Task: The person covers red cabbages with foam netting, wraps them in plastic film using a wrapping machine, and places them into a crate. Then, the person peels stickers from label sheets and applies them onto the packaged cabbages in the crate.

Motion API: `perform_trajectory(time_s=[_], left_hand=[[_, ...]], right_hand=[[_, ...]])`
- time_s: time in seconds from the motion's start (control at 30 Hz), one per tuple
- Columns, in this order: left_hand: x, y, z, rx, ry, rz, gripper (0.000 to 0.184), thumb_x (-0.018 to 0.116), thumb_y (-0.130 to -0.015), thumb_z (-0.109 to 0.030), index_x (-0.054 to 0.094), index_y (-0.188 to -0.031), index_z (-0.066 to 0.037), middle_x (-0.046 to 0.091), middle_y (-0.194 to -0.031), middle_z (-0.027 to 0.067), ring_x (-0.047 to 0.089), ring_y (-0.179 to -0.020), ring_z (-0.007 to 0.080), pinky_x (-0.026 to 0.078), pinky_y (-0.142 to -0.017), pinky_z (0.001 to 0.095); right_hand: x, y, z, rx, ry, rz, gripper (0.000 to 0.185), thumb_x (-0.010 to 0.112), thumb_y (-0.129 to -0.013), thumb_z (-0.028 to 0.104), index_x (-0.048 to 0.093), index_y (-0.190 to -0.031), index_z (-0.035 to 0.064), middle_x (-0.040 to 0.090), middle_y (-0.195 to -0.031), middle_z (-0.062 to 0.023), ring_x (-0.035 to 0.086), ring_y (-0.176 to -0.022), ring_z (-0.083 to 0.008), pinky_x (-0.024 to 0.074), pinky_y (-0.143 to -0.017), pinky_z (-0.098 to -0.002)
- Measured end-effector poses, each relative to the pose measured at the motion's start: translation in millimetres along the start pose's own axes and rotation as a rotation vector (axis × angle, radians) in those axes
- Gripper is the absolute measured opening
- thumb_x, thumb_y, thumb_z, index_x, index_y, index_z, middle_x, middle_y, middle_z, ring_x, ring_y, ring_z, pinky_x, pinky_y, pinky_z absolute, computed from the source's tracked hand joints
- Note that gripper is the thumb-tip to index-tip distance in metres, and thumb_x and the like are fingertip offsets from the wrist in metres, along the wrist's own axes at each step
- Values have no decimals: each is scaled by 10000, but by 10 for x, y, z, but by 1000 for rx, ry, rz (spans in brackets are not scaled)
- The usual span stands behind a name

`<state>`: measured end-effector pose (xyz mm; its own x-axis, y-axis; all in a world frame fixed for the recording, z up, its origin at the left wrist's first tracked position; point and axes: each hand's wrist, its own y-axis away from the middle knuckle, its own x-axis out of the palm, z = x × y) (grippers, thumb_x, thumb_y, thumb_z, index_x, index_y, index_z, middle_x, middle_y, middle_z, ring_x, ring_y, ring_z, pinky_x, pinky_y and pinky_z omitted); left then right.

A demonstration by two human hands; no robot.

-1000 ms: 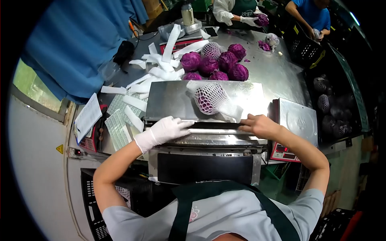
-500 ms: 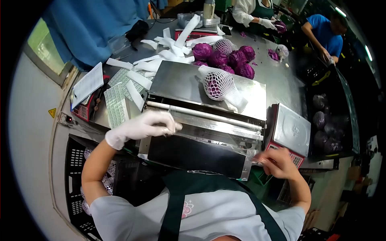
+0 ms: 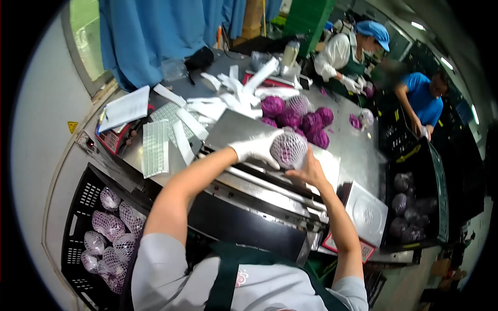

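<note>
A red cabbage in a white foam net (image 3: pixel 289 149) is held between my two hands above the metal top of the wrapping machine (image 3: pixel 228 129). My left hand (image 3: pixel 261 148), in a white glove, grips its left side. My right hand (image 3: pixel 311 170), bare, has its fingers against the lower right side. Just behind lie several bare red cabbages (image 3: pixel 289 118) and another netted cabbage (image 3: pixel 299 104). Below my forearms are the machine's roller and its dark front plate (image 3: pixel 246 220).
White foam nets (image 3: pixel 223 103) are heaped at the back left near a clipboard (image 3: pixel 124 109) and label sheets (image 3: pixel 155 147). A scale (image 3: pixel 365 213) stands right. Crates of wrapped cabbages (image 3: pixel 78 236) (image 3: pixel 441 207) flank the table. Two people (image 3: pixel 340 57) (image 3: pixel 428 101) work at the back right.
Both hands have moved from the machine's front to its back and taken hold of the netted cabbage that lay on top. The view has shifted, showing more of the left crate.
</note>
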<state>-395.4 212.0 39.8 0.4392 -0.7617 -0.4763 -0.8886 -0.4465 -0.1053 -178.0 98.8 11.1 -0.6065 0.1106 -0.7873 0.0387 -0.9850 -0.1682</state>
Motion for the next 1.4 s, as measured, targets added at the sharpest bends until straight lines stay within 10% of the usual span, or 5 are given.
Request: perform_trajectory(time_s=[0.47, 0.6, 0.93, 1.17, 1.4], left_hand=[[449, 1120, -798, -413, -255, -44, 636, 719, -634, -602, 654, -869, -14, 660, -793, 113, 642, -688, 175, 516, -656, 300], [802, 1759, -940, -861, 669, 225, 716, 466, -756, -724, 680, -776, -42, 636, -702, 98, 637, -667, 153, 532, -520, 279], [1049, 2162, -263, -1050, 565, 373, 679, 518, -798, -636, 656, -948, 12, 653, -834, 64, 609, -649, 160, 508, -583, 257], [1487, 2642, -689, -278, -510, -318, 372, 598, -821, -456, 671, -849, -93, 637, -797, 52, 509, -923, 223, 440, -783, 349], [1813, 2447, -486, -374, 129, -629, 404, 458, -931, -368, 522, -714, -34, 555, -546, 109, 607, -537, 242, 431, -481, 338]], right_hand=[[-89, 1126, 894, 158, -625, 105, 980, 799, -600, 467, 382, -1271, -114, 597, -1050, -228, 618, -901, -242, 497, -800, -334], [330, 1760, 950, 669, -640, 448, 811, 592, -743, 621, 511, -1164, -68, 594, -1048, -236, 585, -985, -343, 486, -865, -438], [781, 2001, 709, 863, -1361, 952, 552, 305, -925, 545, 525, -1167, 100, 645, -931, -97, 648, -703, -162, 545, -515, -231], [302, 2482, 1085, 899, -1068, 410, 536, 497, -899, 461, 618, -780, -47, 628, -727, -140, 545, -550, -152, 445, -510, -249], [447, 2441, 1313, 923, -1027, -128, 457, 561, -881, 421, 489, -550, 114, 427, -498, 47, 376, -433, -45, 300, -423, -203]])
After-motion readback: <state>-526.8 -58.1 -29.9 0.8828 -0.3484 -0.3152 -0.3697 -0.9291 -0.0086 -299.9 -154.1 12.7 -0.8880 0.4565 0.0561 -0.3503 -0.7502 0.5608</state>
